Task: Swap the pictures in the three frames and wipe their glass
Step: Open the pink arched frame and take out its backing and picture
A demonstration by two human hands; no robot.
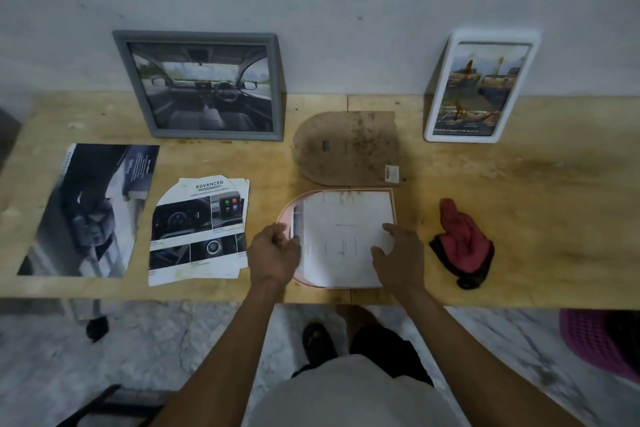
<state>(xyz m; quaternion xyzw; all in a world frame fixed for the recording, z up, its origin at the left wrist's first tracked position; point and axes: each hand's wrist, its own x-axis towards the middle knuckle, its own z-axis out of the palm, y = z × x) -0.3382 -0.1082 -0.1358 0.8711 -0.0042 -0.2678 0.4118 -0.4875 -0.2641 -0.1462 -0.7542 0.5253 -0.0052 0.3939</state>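
A pink arch-shaped frame (284, 215) lies flat near the table's front edge, with a white sheet (343, 232) laid over it. My left hand (273, 253) pinches the sheet's left edge. My right hand (401, 253) rests on the sheet's right side with fingers spread. The frame's brown backing board (346, 147) lies just behind it. A grey frame (204, 87) with a car-interior picture leans on the wall at left. A white frame (481, 87) with a colourful picture leans at right. A red cloth (462, 243) lies crumpled to the right of my right hand.
Two loose prints lie on the wooden table (554, 184): a cut "ADVANCED" car sheet (199, 232) beside my left hand and a larger dark print (90, 210) at far left. A purple basket (602, 343) stands on the floor at right.
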